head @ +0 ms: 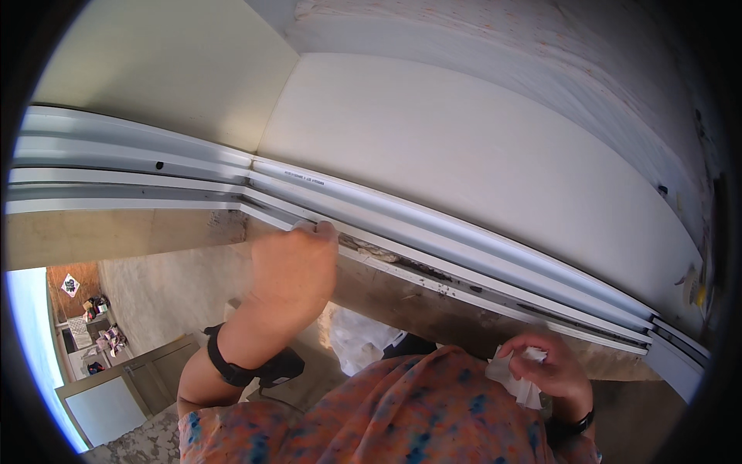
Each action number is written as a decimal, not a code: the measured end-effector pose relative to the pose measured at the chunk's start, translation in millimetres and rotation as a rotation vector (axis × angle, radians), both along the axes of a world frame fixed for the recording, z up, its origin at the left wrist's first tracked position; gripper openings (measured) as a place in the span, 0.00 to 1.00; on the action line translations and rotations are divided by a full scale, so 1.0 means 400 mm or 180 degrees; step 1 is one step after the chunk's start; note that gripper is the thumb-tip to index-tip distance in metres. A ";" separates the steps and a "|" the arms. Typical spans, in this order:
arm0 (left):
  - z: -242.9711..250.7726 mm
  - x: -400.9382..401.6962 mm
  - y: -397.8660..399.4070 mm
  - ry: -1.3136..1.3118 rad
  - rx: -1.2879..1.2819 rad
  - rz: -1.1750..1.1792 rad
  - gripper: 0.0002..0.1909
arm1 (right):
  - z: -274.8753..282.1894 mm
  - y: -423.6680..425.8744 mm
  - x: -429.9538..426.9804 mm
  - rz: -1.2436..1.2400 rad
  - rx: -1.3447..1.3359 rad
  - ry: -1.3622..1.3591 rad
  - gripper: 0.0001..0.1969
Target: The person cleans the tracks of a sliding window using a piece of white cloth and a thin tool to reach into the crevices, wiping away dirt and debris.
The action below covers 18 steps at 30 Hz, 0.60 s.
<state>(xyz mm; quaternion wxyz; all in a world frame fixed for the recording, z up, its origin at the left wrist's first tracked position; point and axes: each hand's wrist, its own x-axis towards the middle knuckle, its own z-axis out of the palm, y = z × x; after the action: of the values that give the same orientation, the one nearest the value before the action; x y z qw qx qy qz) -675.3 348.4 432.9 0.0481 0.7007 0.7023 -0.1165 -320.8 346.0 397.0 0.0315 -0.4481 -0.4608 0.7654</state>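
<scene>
My left hand (pixel 298 255) reaches to a white metal sliding-window track (pixel 423 238), its fingers curled down into the outer channel near the corner. Whether it holds anything there is hidden by the hand. Just right of its fingers, a dirty, crumpled wad (pixel 377 253) lies in that channel, with dark debris (pixel 440 275) scattered farther along. Over the front of my patterned shirt, close to the track's right part, my right hand (pixel 539 359) holds crumpled white tissue (pixel 516 377) between thumb and fingers.
A pale panel (pixel 452 145) rises behind the track, and another track section (pixel 127 156) runs left from the corner. Below the track is a stained wall ledge (pixel 400 290). A white plastic bag (pixel 359 339) lies lower down. A framed door or panel (pixel 127 383) is at lower left.
</scene>
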 end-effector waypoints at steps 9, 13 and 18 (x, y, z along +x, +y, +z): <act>-0.012 0.189 -0.019 -0.0670 0.0123 -0.0054 0.02 | 0.009 -0.013 0.036 0.0006 -0.0064 0.0123 0.08; -0.018 0.150 -0.029 -0.0888 0.0038 0.0077 0.03 | 0.023 -0.019 0.030 0.0075 0.0140 0.0075 0.08; 0.002 -0.041 0.019 -0.0708 0.0198 -0.0003 0.09 | 0.029 -0.020 0.021 -0.0030 -0.0083 -0.0091 0.09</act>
<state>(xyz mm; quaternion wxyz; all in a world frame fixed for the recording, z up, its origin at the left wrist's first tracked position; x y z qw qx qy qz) -691.9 356.0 433.8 0.1039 0.7107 0.6956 -0.0162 -312.4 338.2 408.7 0.0227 -0.4615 -0.4491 0.7647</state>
